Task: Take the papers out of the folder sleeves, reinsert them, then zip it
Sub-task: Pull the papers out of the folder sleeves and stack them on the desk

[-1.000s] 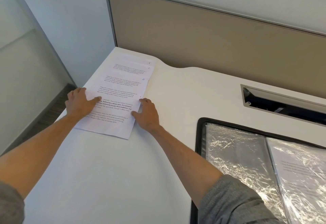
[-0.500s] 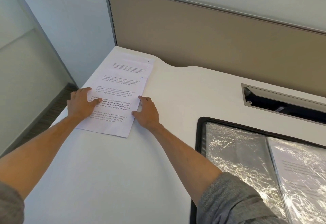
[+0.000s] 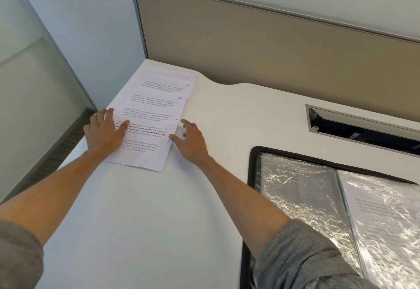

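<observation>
Now papers [image 3: 150,118] between hands: left hand [image 3: 103,133] flat atop, right hand [image 3: 189,140] spread at edge.

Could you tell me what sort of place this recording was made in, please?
Most likely an office workstation: a white desk backed by a tan partition panel, with a cable slot cut into the desktop. Printed papers and an open zip folder lie on it.
</observation>
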The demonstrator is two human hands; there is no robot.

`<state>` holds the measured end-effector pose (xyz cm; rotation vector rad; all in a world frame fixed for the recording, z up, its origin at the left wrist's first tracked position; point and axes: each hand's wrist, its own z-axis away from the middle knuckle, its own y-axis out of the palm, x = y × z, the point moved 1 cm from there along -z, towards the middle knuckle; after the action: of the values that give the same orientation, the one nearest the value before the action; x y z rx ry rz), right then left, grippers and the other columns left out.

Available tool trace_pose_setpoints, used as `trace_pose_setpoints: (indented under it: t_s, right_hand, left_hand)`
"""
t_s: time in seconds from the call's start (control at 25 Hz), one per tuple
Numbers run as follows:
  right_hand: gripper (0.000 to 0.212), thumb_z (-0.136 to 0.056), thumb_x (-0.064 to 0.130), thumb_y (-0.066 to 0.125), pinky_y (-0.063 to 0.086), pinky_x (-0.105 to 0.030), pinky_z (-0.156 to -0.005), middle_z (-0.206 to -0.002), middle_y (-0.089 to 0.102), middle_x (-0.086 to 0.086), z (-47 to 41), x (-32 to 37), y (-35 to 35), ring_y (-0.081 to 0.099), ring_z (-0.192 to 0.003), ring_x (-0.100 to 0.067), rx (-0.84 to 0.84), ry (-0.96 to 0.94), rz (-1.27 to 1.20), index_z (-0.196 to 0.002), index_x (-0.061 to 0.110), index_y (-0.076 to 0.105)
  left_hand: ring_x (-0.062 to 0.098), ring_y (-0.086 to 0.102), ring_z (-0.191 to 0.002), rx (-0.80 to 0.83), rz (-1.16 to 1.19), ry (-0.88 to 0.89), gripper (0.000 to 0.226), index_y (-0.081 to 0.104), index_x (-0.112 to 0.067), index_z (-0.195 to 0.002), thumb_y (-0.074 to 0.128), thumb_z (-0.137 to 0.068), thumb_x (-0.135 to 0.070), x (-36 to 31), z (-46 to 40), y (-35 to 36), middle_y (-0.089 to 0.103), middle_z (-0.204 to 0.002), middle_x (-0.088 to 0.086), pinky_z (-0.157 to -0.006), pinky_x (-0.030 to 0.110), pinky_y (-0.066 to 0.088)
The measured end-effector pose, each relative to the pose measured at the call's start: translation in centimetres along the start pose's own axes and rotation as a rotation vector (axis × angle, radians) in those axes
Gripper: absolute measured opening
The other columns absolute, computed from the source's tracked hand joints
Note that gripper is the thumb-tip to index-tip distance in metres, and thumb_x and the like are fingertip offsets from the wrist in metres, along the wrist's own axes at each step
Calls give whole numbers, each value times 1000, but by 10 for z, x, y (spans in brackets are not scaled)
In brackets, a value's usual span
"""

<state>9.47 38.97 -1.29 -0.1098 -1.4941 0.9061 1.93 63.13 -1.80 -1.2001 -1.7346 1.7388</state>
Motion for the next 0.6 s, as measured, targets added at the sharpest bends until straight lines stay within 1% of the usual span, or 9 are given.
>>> trace_pose_setpoints:
  t_s: [0.08,0.12,0.2,0.24,0.32,0.36,0.44,0.52,0.6]
  right_hand:
    - [55,-93,39,61,44,-36,-98,-139,50,3,15,-2,-18,56,-114,-15,-21,-49,39,-141,20,45]
    - [48,-93,38,60,46,-34,-96,-134,55,5,24,-5,-29,59,-109,-12,-46,-77,44,-137,21,50]
    - [33,-94,37,60,49,-33,-92,-114,66,10,43,-12,-49,63,-96,-8,-107,-124,39,-124,25,60]
    - [28,-94,37,59,50,-32,-89,-104,69,12,53,-16,-60,64,-89,-7,-131,-139,44,-119,25,63]
    - [22,-94,35,59,50,-29,-83,-92,70,13,74,-26,-84,64,-80,-6,-174,-155,66,-113,26,66]
    - [21,-94,34,59,50,-28,-81,-88,69,13,84,-32,-97,64,-77,-6,-195,-157,74,-112,26,67]
    - [20,-93,32,61,50,-27,-78,-83,68,14,106,-46,-125,63,-72,-5,-239,-147,73,-110,25,68]
    - [19,-93,31,62,52,-27,-76,-83,68,14,133,-66,-155,63,-70,-3,-278,-107,60,-109,25,69]
    - [19,-93,33,61,54,-26,-77,-88,70,12,158,-89,-181,64,-76,-2,-310,-61,72,-109,26,69]
  left_hand:
    - [40,39,-131,-82,39,105,53,44,-6,-138,55,-96,-36,-17,12,-4,45,-143,19,-106,57,31]
    - [39,42,-129,-127,73,170,48,47,-7,-135,57,-95,-32,-28,19,-6,49,-140,18,-105,55,32]
    - [36,50,-120,-215,146,292,39,54,-7,-128,58,-94,-24,-58,36,-12,58,-130,16,-100,49,36]
    - [35,54,-114,-255,184,340,35,58,-7,-123,57,-92,-22,-74,45,-13,63,-123,15,-95,46,37]
    - [33,61,-99,-296,275,400,27,65,-9,-110,56,-87,-22,-108,68,-15,69,-106,9,-85,42,39]
    - [32,62,-94,-296,317,419,24,67,-10,-103,56,-86,-21,-125,80,-15,70,-101,7,-81,41,39]
    - [30,62,-91,-262,379,439,17,68,-13,-94,56,-85,-20,-158,107,-12,70,-97,3,-79,39,40]
    - [27,61,-91,-196,434,465,15,68,-14,-91,56,-85,-21,-191,141,-5,69,-98,1,-78,36,41]
    - [24,61,-92,-120,486,497,17,69,-13,-92,55,-86,-22,-220,175,4,69,-99,0,-79,32,40]
